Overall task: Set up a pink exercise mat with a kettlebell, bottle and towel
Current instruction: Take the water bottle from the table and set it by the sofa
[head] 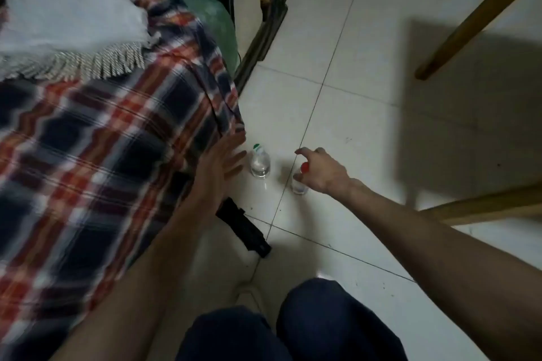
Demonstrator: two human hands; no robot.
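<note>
I see two small clear bottles standing upright on the white tiled floor, near the corner of the bed. The one with the red cap (302, 177) is under my right hand (321, 170): the fingers curl loosely down around its top, the thumb and forefinger still spread, and I cannot tell whether they actually touch the cap or only hang over it. The lower part of that bottle shows below the palm, resting on the tile. The bottle with the green cap (260, 163) stands just to its left, apart from it, across a tile seam.

My left hand (218, 163) is flat and wide open, fingers stretched, holding nothing; its fingertips reach close to the green-capped bottle without touching it, and the back of the hand lies against the hanging edge of the plaid blanket (96, 141). That blanket covers the bed on the left side of the view, with a pale fringed cloth (61, 17) lying on top toward the far end.

A black flat object (245, 228) lies on the floor beside the bed's edge, nearer to me than the bottles. My knees in dark trousers (293, 328) fill the bottom. Wooden furniture legs (475, 14) cross the right side.
</note>
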